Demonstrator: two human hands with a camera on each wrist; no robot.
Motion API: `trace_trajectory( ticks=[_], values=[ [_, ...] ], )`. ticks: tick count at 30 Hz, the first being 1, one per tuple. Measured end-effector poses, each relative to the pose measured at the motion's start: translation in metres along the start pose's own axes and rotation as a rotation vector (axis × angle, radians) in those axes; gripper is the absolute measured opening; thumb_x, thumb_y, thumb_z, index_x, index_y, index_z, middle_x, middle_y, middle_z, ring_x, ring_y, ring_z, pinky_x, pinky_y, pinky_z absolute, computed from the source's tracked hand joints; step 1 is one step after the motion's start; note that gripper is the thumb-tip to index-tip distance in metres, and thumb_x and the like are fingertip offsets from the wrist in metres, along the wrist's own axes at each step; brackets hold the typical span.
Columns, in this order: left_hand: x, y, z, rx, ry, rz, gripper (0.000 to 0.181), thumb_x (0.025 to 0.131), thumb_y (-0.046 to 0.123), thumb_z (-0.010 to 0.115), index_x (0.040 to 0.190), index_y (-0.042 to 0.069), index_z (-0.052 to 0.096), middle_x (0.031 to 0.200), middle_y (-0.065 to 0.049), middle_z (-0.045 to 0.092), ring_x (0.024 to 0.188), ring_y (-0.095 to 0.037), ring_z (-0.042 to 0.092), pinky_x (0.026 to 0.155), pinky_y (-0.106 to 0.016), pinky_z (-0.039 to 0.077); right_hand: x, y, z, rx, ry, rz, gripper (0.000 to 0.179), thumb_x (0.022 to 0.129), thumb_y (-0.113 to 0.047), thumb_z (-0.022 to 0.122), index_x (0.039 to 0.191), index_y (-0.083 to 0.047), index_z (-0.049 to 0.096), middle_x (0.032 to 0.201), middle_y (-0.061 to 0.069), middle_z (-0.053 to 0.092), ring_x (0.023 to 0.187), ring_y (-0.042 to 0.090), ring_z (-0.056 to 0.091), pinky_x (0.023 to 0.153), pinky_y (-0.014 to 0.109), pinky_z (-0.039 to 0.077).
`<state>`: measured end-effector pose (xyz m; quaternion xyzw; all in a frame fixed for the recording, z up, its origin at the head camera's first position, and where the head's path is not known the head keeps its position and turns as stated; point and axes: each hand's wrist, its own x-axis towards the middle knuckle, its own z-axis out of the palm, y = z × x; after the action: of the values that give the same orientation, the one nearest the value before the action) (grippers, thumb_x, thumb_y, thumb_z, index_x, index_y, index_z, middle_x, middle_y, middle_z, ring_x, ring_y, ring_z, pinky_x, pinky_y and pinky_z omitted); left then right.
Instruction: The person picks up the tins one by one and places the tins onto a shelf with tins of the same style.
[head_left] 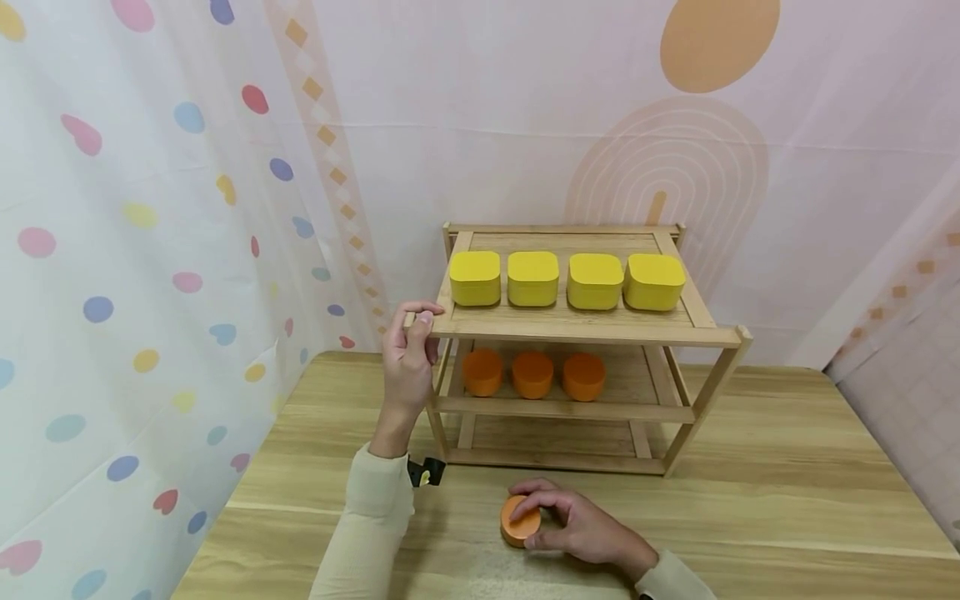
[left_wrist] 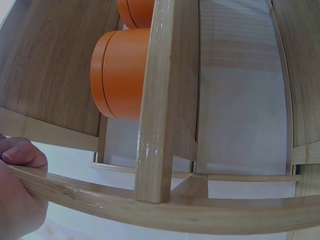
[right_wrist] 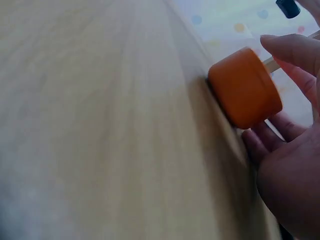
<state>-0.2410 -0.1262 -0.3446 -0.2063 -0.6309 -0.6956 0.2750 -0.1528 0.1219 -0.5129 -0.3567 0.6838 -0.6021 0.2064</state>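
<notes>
My left hand (head_left: 408,358) grips the front left corner of a three-tier wooden shelf rack (head_left: 585,333), thumb on top of the rail. In the left wrist view, its curled fingers (left_wrist: 22,152) hold the end of the wooden upright. My right hand (head_left: 581,525) has its thumb and fingers curled round a small round orange tin (head_left: 519,532) on the table in front of the rack. The right wrist view shows this tin (right_wrist: 245,90) standing on the wooden tabletop, with fingers at its lid and low on its side.
Several yellow square boxes (head_left: 532,279) stand in a row on the top shelf. Three orange tins (head_left: 532,377) line the left part of the middle shelf. The bottom shelf (head_left: 551,437) is low over the wooden table (head_left: 795,483). Patterned curtains (head_left: 480,150) hang behind and at the left.
</notes>
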Motion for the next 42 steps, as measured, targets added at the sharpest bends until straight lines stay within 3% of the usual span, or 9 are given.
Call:
trace_trajectory(
  ticks=[12,29,42],
  values=[
    [0.0,0.001,0.0,0.02,-0.002,0.011,0.031,0.102,0.019,0.044,0.104,-0.01,0.054,0.05,0.002,0.038,0.045,-0.011,0.035,0.046,-0.021,0.032,-0.001,0.009,-0.005,0.05,-0.063,0.018,0.023,0.096,-0.012,0.063,0.119,-0.008,0.066,0.15,0.022,0.038,0.137,0.017,0.04,0.108,0.022,0.034],
    [0.001,0.001,0.002,0.022,0.013,0.007,0.03,0.102,0.019,0.045,0.102,-0.01,0.055,0.049,0.003,0.039,0.044,-0.014,0.034,0.045,-0.023,0.032,0.0,0.013,-0.009,-0.023,-0.054,-0.01,0.014,0.095,-0.017,0.065,0.105,-0.009,0.072,0.149,0.017,0.043,0.135,0.018,0.043,0.107,0.028,0.036],
    [0.001,0.0,0.001,0.012,0.01,0.01,0.031,0.101,0.017,0.044,0.103,-0.012,0.054,0.049,0.004,0.039,0.045,-0.011,0.034,0.046,-0.021,0.032,-0.001,0.01,-0.006,0.032,-0.041,0.008,0.013,0.094,-0.013,0.066,0.105,-0.007,0.07,0.148,0.02,0.042,0.134,0.019,0.044,0.105,0.026,0.037]
  ],
)
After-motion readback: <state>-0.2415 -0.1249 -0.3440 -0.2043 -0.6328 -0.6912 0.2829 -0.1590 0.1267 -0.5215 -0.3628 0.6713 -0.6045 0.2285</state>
